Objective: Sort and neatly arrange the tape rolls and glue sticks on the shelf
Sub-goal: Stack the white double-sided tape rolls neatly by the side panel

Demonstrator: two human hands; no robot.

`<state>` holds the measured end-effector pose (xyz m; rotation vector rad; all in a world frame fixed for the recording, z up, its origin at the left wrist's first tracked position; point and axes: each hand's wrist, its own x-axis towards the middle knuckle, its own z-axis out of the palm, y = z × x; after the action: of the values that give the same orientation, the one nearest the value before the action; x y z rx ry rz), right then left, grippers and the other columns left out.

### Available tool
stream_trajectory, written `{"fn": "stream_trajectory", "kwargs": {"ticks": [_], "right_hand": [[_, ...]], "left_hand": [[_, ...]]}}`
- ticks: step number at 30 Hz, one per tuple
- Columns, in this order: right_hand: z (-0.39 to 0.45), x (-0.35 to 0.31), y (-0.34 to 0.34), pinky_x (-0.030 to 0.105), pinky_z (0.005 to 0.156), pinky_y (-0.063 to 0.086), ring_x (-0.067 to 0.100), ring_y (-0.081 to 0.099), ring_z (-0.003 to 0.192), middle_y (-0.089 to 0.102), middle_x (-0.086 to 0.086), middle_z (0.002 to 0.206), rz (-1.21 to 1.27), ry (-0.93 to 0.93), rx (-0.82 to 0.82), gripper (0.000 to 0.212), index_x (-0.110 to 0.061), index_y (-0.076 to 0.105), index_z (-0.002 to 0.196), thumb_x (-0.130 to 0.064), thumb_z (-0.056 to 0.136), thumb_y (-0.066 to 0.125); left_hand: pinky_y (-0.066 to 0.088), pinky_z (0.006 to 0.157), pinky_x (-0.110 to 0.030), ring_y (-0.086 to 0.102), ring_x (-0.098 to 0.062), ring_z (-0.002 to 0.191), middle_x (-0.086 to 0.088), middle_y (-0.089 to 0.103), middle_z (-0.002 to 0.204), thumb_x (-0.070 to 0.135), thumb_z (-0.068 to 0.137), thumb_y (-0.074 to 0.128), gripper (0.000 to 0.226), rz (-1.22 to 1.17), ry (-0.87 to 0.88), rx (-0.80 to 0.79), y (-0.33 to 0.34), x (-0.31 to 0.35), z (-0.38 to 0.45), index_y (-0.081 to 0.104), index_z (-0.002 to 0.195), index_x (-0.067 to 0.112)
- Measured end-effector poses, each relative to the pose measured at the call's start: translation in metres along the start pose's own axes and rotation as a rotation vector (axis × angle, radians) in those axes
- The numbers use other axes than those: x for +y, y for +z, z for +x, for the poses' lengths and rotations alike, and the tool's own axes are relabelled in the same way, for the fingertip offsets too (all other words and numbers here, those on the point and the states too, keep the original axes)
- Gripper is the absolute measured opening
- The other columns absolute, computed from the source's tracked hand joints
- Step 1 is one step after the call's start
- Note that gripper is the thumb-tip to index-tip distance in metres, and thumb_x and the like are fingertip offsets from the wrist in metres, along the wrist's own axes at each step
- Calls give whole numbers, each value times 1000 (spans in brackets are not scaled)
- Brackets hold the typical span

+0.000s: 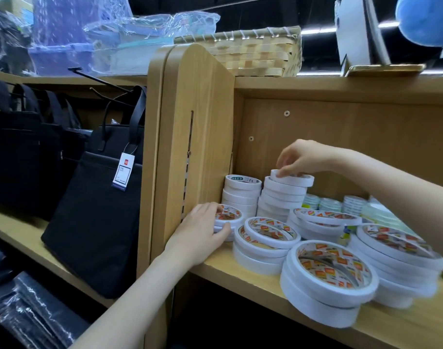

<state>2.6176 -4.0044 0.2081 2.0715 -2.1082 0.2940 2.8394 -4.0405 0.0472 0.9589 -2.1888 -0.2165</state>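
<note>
White tape rolls stand in stacks on a wooden shelf (243, 275). My left hand (202, 230) grips a short stack of small orange-cored rolls (226, 217) at the shelf's left end, thumb in front, fingers over the top. My right hand (301, 157) pinches the top white roll (294, 180) of a tall leaning stack (281, 197) near the back. Another tall stack with a green-printed core (242, 195) stands beside it at the back left. Wider orange-cored stacks (326, 278) fill the front. No glue sticks are clearly visible.
A wooden side panel (192, 152) bounds the shelf at left. Small clear and greenish tape rolls (331, 205) sit at the back right. Black bags (99, 202) hang on the left. A woven basket (253, 54) and plastic-wrapped goods lie on top.
</note>
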Motion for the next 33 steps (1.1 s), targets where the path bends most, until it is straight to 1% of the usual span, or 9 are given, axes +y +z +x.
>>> {"fn": "stream_trajectory", "kwargs": {"ticks": [3, 7, 12, 17, 20, 26, 29, 31, 33], "right_hand": [[-11, 13, 4, 12, 60, 38, 7, 53, 75, 57, -12, 81, -107, 27, -84, 28, -21, 66, 103, -24, 77, 75], [-7, 22, 10, 11, 58, 38, 9, 54, 73, 66, 0, 87, -128, -4, 14, 25, -13, 70, 99, -11, 74, 73], [1, 18, 14, 24, 70, 45, 15, 58, 83, 64, -2, 88, -170, 3, -85, 28, -16, 68, 98, -20, 72, 78], [5, 11, 0, 12, 54, 37, 11, 52, 68, 60, -6, 74, -89, -40, 6, 16, -16, 70, 86, -21, 73, 78], [19, -6, -3, 16, 58, 38, 13, 53, 73, 62, 0, 82, 4, -92, 109, 21, -13, 71, 92, -20, 73, 78], [61, -38, 42, 30, 69, 45, 22, 57, 83, 67, 8, 95, -102, -128, 60, 31, -6, 70, 98, -18, 71, 79], [65, -34, 43, 20, 56, 41, 19, 56, 77, 64, 6, 88, -74, -114, 82, 26, -7, 70, 97, -16, 73, 77], [61, -28, 34, 15, 55, 40, 16, 56, 71, 64, 5, 84, -23, -113, 95, 20, -8, 72, 96, -14, 77, 73], [52, -19, 21, 21, 58, 40, 14, 54, 75, 63, 4, 82, 9, -101, 164, 17, -8, 73, 94, -13, 78, 71]], "left_hand": [[35, 96, -26, 38, -10, 120, 3, 45, 128, 37, 95, 42, 42, 1, -11, -3, -1, 2, -1, 39, 132, 19], [36, 95, -26, 39, -9, 120, 4, 45, 128, 38, 95, 42, 41, 9, -15, 2, -2, 4, -3, 39, 132, 21], [39, 90, -25, 42, -9, 114, 4, 46, 124, 39, 94, 43, 40, -9, -26, 7, -2, 2, -1, 41, 129, 22], [39, 87, -25, 42, -8, 112, 5, 46, 122, 39, 93, 44, 39, -20, -12, 15, -1, 0, 0, 41, 128, 22], [39, 86, -24, 42, -7, 111, 6, 47, 118, 38, 93, 44, 36, -26, -3, 20, -1, 0, 0, 42, 125, 22], [38, 88, -24, 41, -7, 111, 8, 45, 113, 38, 93, 45, 34, -29, 10, 35, 0, 0, 0, 43, 123, 22], [38, 88, -23, 41, -5, 108, 10, 44, 110, 38, 92, 46, 34, -43, 11, 47, 0, -3, -1, 44, 122, 23], [37, 86, -22, 41, -4, 105, 11, 43, 108, 38, 91, 48, 33, -48, 10, 51, 1, -5, -1, 45, 120, 23], [37, 84, -22, 41, -4, 104, 11, 43, 107, 38, 91, 48, 32, -44, 11, 50, 1, -5, 0, 45, 119, 23]]}}
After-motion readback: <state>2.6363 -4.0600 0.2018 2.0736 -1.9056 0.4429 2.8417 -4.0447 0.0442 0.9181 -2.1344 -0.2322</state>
